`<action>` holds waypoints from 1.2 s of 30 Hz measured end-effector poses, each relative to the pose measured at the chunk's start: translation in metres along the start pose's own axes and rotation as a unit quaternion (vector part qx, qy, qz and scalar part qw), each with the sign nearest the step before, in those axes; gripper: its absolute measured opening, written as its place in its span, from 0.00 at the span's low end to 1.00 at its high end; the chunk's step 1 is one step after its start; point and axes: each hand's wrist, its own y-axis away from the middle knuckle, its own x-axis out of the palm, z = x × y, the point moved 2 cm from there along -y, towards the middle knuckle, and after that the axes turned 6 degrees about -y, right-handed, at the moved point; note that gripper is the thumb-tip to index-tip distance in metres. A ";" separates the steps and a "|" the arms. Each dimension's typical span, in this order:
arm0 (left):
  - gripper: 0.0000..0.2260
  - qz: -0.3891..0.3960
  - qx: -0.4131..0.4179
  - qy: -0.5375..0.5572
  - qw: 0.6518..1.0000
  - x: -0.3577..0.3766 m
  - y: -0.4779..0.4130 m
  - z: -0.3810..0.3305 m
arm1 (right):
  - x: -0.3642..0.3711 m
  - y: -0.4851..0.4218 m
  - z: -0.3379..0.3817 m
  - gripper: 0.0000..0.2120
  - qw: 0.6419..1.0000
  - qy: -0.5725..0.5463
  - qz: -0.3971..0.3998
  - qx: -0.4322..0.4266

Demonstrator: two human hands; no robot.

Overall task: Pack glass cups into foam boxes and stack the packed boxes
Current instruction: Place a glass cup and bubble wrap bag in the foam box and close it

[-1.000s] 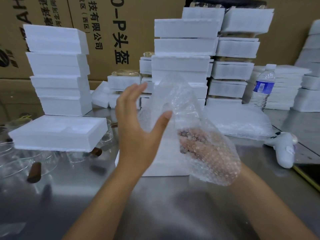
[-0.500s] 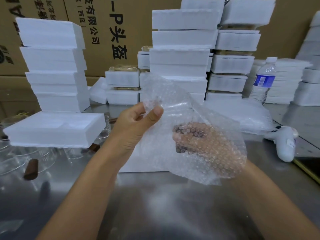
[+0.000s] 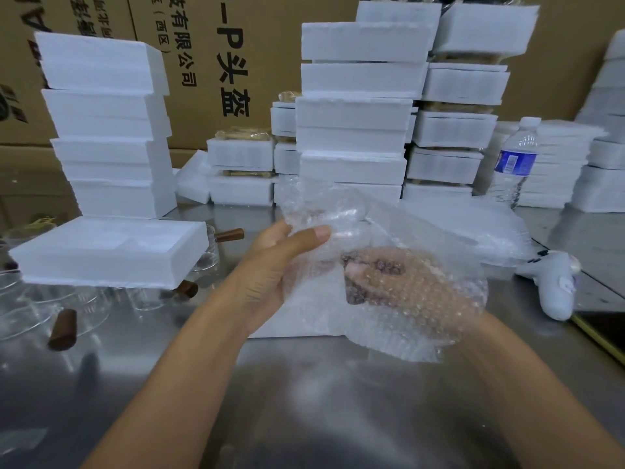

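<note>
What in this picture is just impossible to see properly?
- Head view: right hand shows only dimly through the bubble wrap that the left hand pinches; whether it holds anything is unclear.
- Foam box behind them: top hidden by wrap and hands.
- Glass cups: covered by a foam tray and cut by the left edge, uncountable.
- Water bottle label: too small to read.

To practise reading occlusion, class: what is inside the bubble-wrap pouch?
The right hand shows through the bubble-wrap pouch, beside a dark brown piece; the rest is too blurred to tell.
</note>
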 end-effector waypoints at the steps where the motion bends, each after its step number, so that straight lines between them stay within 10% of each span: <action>1: 0.24 -0.006 -0.004 0.039 0.999 0.002 0.000 0.000 | 0.003 0.000 0.004 0.17 1.000 0.000 0.007 -0.010; 10: 0.11 -0.069 0.044 0.293 0.953 -0.004 -0.001 0.001 | -0.025 -0.009 0.004 0.14 0.932 -0.149 -0.291 -0.154; 15: 0.15 -0.047 0.060 0.367 0.927 -0.006 -0.002 0.007 | -0.001 -0.017 -0.010 0.28 0.979 -0.120 -0.126 -0.105; 19: 0.15 -0.038 0.041 0.387 0.920 -0.005 -0.001 0.012 | 0.004 -0.014 -0.015 0.20 0.991 -0.028 -0.056 -0.117; 22: 0.15 -0.051 0.039 0.366 0.928 -0.006 -0.003 0.015 | -0.005 -0.015 -0.011 0.02 0.982 -0.053 -0.096 -0.155; 36: 0.42 0.082 0.026 -0.020 0.996 0.002 0.000 0.021 | -0.014 -0.008 0.007 0.04 0.944 -0.233 -0.169 -0.163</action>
